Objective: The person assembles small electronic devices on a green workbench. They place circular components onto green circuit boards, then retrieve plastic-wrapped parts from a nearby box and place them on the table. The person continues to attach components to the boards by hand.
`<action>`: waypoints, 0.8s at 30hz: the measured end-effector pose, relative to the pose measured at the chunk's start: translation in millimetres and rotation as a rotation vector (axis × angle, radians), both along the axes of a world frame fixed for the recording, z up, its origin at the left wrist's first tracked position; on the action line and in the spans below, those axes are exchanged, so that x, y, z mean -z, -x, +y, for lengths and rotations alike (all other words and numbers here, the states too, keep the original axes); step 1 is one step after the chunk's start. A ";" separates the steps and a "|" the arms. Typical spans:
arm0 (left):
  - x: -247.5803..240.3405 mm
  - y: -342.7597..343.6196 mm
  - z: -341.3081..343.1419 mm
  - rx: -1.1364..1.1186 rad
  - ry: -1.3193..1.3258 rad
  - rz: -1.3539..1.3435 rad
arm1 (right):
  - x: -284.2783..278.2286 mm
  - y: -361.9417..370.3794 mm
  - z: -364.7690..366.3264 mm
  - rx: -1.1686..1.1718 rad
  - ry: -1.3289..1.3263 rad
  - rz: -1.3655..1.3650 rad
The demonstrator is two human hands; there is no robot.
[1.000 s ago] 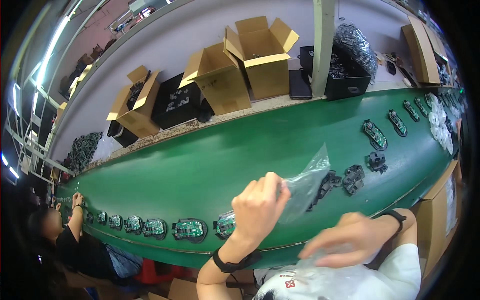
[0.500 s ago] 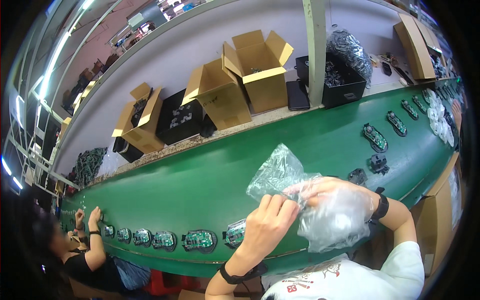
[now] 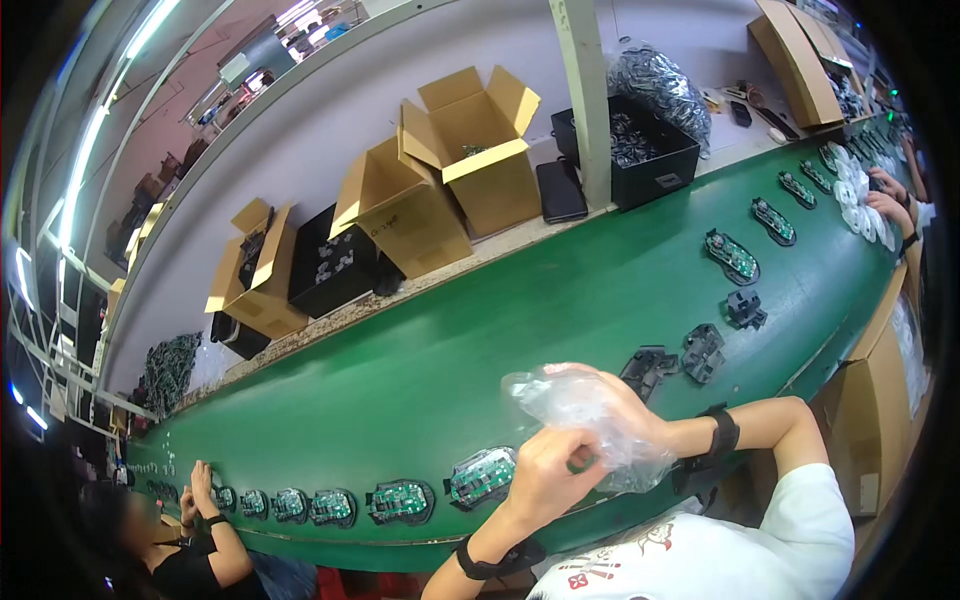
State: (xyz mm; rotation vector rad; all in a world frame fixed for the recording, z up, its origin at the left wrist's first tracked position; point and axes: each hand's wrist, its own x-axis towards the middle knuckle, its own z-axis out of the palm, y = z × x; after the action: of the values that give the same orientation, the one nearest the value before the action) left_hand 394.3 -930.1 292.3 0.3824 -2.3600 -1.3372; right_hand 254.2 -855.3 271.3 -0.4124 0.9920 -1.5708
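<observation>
A crumpled clear plastic bag (image 3: pixel 636 462) is bunched between my two hands, above the near side of the green work surface. My left hand (image 3: pixel 552 478) is closed, its thumb and fingers pinching the bag's near side. My right hand (image 3: pixel 625 405) curls around the bag from the far side; plastic film covers part of its fingers. What the bag holds, if anything, I cannot make out. Close beyond my right wrist lie black plastic parts (image 3: pixel 703 352). Left of my left hand, a green circuit board in a dark housing (image 3: pixel 482 478) lies at the near edge.
More boards (image 3: pixel 398 501) line the near edge leftward; others (image 3: pixel 731 256) lie at the right. Open cardboard boxes (image 3: pixel 408 225) and black bins (image 3: pixel 655 175) stand along the back ledge beside a white post (image 3: pixel 580 100). Co-workers' hands (image 3: pixel 200 490) are at far left and far right.
The bag's upper part, spread out before, is now gathered down around my right hand. My hands have drawn closer together and the view has shifted. Another black part shows beyond my right hand.
</observation>
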 end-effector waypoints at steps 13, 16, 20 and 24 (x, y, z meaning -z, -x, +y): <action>-12.1 -8.4 -16.3 -0.037 -1.053 0.331 | -5.0 35.0 6.5 -0.327 0.027 0.258; -17.3 -7.8 -12.4 -0.057 -0.984 0.271 | -3.7 33.6 7.8 -0.415 0.132 0.603; -24.8 -5.3 -12.1 0.082 -0.527 0.055 | -11.2 27.7 6.1 -0.469 0.212 1.203; -34.2 10.3 1.0 0.242 0.206 -0.006 | 0.1 37.1 5.6 -0.499 0.143 0.937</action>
State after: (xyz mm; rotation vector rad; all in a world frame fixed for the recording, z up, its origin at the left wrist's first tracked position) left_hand 384.1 -929.1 326.5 0.0405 -2.5829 -1.1756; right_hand 217.1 -849.7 271.2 -1.4597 1.3216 -0.9617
